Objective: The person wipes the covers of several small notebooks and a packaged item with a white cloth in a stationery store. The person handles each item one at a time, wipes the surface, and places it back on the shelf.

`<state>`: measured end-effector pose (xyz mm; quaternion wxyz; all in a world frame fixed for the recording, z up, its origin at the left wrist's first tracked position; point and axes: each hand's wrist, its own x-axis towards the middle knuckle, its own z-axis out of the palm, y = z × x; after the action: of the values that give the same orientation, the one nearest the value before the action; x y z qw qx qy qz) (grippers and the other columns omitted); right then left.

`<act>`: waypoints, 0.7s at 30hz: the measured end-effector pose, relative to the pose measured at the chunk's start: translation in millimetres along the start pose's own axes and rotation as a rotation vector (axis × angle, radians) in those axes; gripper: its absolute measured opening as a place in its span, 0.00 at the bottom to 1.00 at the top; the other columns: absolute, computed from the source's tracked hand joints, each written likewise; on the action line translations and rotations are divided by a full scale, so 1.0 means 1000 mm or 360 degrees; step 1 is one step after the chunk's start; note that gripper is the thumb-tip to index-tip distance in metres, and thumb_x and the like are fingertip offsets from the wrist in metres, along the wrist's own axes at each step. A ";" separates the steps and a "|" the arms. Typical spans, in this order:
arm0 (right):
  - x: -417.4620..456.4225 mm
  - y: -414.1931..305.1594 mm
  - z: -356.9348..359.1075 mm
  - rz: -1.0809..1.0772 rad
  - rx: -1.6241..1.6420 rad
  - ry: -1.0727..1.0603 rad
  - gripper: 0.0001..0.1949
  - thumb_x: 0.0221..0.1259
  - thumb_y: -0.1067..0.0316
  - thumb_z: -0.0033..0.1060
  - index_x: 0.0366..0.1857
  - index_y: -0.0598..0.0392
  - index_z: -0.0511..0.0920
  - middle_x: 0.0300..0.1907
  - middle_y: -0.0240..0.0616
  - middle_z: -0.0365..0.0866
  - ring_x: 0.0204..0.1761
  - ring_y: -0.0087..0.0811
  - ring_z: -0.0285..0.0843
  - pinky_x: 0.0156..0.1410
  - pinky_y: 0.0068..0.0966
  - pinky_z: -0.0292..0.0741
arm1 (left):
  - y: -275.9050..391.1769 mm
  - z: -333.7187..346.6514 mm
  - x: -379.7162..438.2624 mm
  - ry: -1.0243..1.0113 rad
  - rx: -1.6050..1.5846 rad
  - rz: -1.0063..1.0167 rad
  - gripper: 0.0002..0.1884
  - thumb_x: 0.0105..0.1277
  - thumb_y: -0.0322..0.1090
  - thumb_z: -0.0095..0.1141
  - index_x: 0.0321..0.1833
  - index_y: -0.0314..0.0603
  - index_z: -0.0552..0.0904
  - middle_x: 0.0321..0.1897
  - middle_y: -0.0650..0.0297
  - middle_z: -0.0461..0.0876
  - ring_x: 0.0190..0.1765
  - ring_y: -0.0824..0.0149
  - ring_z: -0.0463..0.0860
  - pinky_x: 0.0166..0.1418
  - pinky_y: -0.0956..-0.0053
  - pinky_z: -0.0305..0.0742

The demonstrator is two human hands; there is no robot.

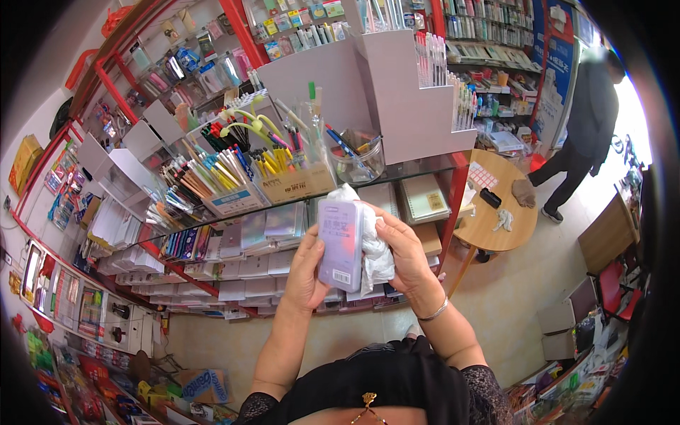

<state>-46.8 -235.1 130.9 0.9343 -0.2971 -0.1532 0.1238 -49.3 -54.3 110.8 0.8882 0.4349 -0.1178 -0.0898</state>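
My left hand [306, 271] grips the left edge of a flat, pale purple plastic case [339, 239] with rounded corners. Writing, an orange patch and a barcode label show on its upper face. A crumpled white tissue or cloth [378, 260] is held in my right hand [405, 247], pressed along the case's right side. Part of the same white material sticks out above the case's top edge. Both hands are raised in front of a glass-topped display shelf [414, 169]. What the case contains cannot be made out.
Pens fill cardboard boxes [297, 183] and a clear round tub [358, 159] on the shelf top. Notebooks [425, 196] lie below. A round wooden table [496, 234] at the right bears a black object [490, 198] and crumpled white tissue [503, 219]. A person [589, 117] stands beyond it near the doorway.
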 end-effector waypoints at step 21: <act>0.031 -0.024 0.002 -0.1186 -0.1893 -0.0425 0.22 0.66 0.77 0.52 0.64 0.57 0.74 0.72 0.51 0.65 0.74 0.45 0.63 0.77 0.37 0.57 | -0.007 -0.006 0.002 -0.0176 -0.0590 -0.0172 0.35 0.76 0.62 0.34 0.72 0.41 0.66 0.60 0.47 0.77 0.60 0.48 0.79 0.63 0.43 0.75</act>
<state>-15.9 -242.7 153.1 0.5674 -0.6666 -0.3991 -0.2727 -46.5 -54.2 102.3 0.9392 0.2640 -0.1244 -0.1812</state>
